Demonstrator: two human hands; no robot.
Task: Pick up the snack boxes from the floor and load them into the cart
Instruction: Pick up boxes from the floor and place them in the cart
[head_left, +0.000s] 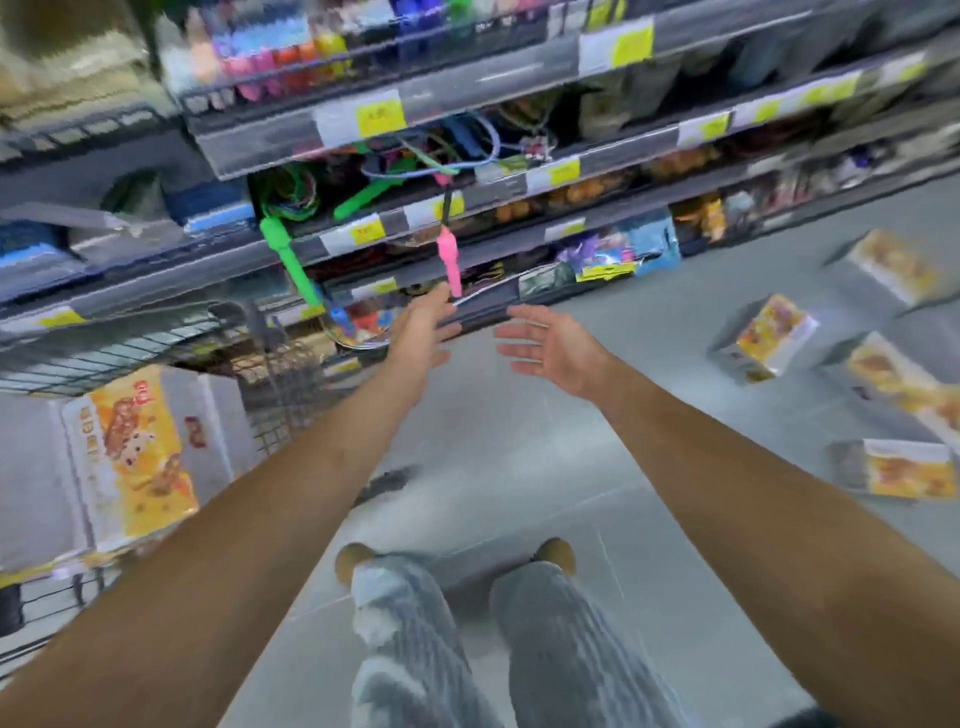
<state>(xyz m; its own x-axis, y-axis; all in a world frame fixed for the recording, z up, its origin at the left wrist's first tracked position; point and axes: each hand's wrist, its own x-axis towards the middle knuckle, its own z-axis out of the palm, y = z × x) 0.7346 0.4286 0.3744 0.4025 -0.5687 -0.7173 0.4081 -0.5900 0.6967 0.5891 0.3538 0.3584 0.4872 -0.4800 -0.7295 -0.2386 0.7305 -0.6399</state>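
Head view, heavily smeared by motion. We note both bare arms stretched forward over the pale tiled floor (519, 447).

Left hand (423, 332): fingers straight and loosely spread, grasping nothing. Right hand (550, 345): palm turned toward the left one, fingers extended and relaxed, likewise grasping nothing. The two hands sit near each other with a clear gap between them. Neither touches any box.

Snack boxes, as we count them:
- One carted box (132, 452), orange and white with a cartoon print, lies inside the wire cart (275, 415) at the left edge of view.
- One tilted box (774, 332) rests on an edge on the floor, the closest of the floor boxes to the right hand yet well apart from it.
- One far box (893, 265) lies beyond it, near the foot of the shelving.
- One edge box (898, 379) lies at the right border of the view.
- One flat box (909, 473) lies nearest to us, face up.

Blur keeps us from reading any print.

Behind the hands stands a shelving unit (467, 98) with yellow price labels (379, 117). Skipping ropes hang from it: a green handle (288, 260) and a pink handle (449, 257), the pink one just above the left fingertips. Whether they touch we cannot tell.

Below us: grey ribbed trousers (415, 623) and tan shoes (353, 558) on the tiles.
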